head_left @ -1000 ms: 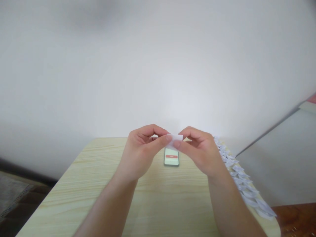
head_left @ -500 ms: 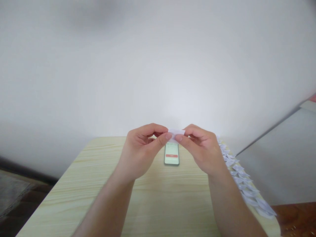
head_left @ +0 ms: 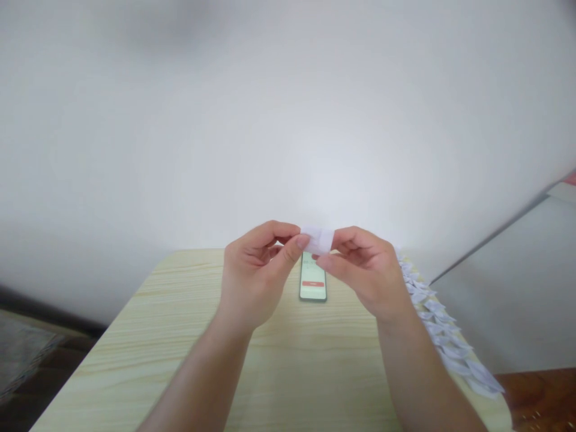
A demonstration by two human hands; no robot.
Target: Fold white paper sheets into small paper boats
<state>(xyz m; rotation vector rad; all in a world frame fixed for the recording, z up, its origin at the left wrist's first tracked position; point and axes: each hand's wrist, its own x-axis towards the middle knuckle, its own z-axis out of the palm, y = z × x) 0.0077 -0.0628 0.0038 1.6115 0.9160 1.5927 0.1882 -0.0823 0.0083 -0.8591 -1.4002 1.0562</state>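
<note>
A small white slip of paper [head_left: 318, 239] is held up between both of my hands above the far part of a light wooden table [head_left: 135, 354]. My left hand [head_left: 256, 273] pinches its left end with thumb and forefinger. My right hand [head_left: 364, 270] pinches its right end the same way. Both hands have their other fingers curled. Below the paper a phone [head_left: 312, 283] lies flat on the table with its screen lit and a red bar on it.
Several small folded white paper pieces [head_left: 443, 333] lie in a row along the table's right edge. A white wall rises right behind the table. Dark floor [head_left: 27, 372] shows at the left and reddish floor at the lower right.
Both hands have lifted the paper slightly and drawn a little apart, so more of the slip shows between the fingertips. The phone has not moved.
</note>
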